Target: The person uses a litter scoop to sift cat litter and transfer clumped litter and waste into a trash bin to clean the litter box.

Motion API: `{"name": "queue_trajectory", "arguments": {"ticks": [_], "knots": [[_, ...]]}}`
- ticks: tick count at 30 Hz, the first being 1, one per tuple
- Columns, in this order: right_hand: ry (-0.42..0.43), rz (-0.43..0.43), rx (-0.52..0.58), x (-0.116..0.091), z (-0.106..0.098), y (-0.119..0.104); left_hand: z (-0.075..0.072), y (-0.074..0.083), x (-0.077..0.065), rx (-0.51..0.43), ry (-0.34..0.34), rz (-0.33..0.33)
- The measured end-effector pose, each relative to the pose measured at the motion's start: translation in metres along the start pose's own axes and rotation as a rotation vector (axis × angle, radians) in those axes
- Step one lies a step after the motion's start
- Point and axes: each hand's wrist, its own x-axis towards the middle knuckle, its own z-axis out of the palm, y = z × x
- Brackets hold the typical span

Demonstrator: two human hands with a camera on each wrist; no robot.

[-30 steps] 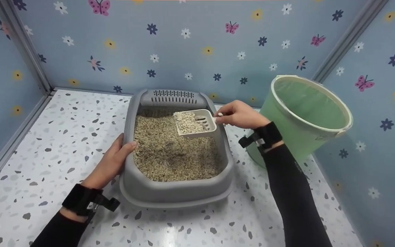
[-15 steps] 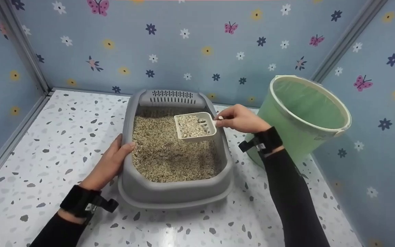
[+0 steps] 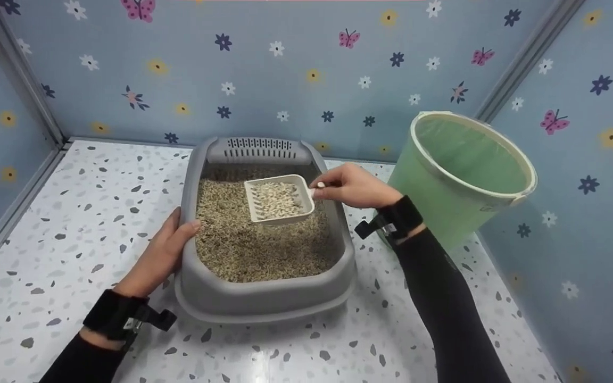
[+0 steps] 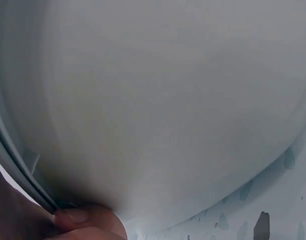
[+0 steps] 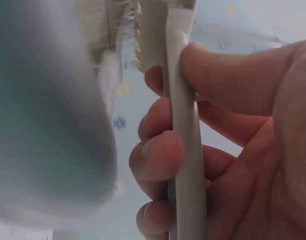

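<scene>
A grey litter box [image 3: 264, 302] with a slotted back wall holds speckled tan litter [image 3: 264, 250]. My left hand [image 3: 157, 255] grips its left rim, thumb over the edge; in the left wrist view, fingertips [image 4: 88, 222] curl under the rim beside the pale outer wall. Above the litter, my right hand [image 3: 357, 186] holds a white slotted litter scoop [image 3: 307, 192] by its handle. Pale granules [image 3: 277, 201] lie in the scoop's pan, with slots showing at both sides. The right wrist view shows thumb and fingers wrapped around the scoop handle [image 5: 185, 145].
A green bin [image 3: 429, 197] with a cream rim and a clear liner stands right of the litter box, behind the right forearm. Flower-patterned blue panels [image 3: 264, 74] enclose the back and sides. The surface underneath is white with grey speckles [image 3: 99, 202].
The scoop has moved left over the litter, and its granules have shifted from the pan's left end toward the middle. The left hand keeps its grip on the rim. The head view has turned slightly.
</scene>
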Motion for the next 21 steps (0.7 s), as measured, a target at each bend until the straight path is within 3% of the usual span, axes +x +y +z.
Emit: {"name": "queue_trajectory", "arguments": {"ticks": [6, 12, 17, 21], "knots": [[0.052, 0.04, -0.023, -0.005, -0.005, 0.003, -0.002, -0.001, -0.003, 0.022, 0.011, -0.014], [0.0, -0.005, -0.034, 0.004, 0.0, -0.007, -0.004, -0.001, -0.005, 0.016, 0.016, -0.02], [0.035, 0.045, -0.067, -0.003, -0.006, 0.005, -0.002, -0.002, -0.004, 0.036, 0.005, -0.018], [0.014, 0.017, -0.062, 0.003, -0.003, -0.006, -0.005, 0.001, -0.002, 0.035, 0.007, 0.0]]}}
